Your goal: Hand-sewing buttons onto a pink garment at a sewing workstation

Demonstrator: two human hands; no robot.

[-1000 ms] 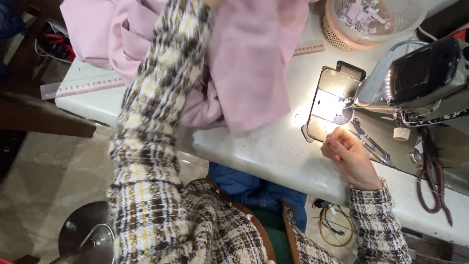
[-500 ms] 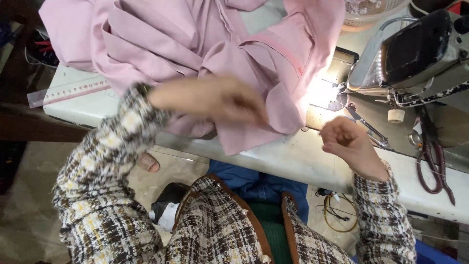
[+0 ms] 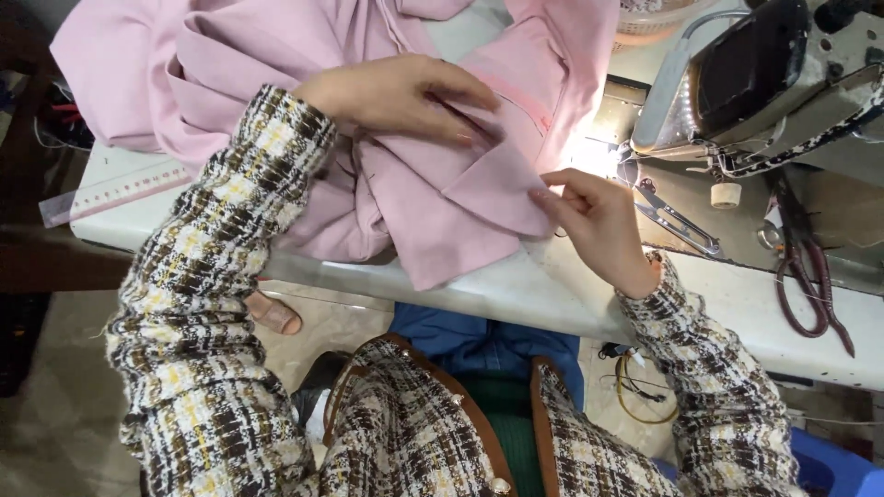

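Fingers (image 3: 552,198) pinch pink fabric (image 3: 442,193) on white table (image 3: 516,290), sewing machine (image 3: 764,74) beside.

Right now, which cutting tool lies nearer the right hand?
The small silver snips, just beyond the right hand; the dark red-handled scissors lie farther right.

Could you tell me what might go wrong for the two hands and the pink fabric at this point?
The pink fabric droops over the table edge, so its weight might drag it off. The right hand only pinches a corner, a grip that could slip, while the left hand presses flat on top. The right hand also works close to the small snips and the sewing machine, where fingers or cloth might catch.
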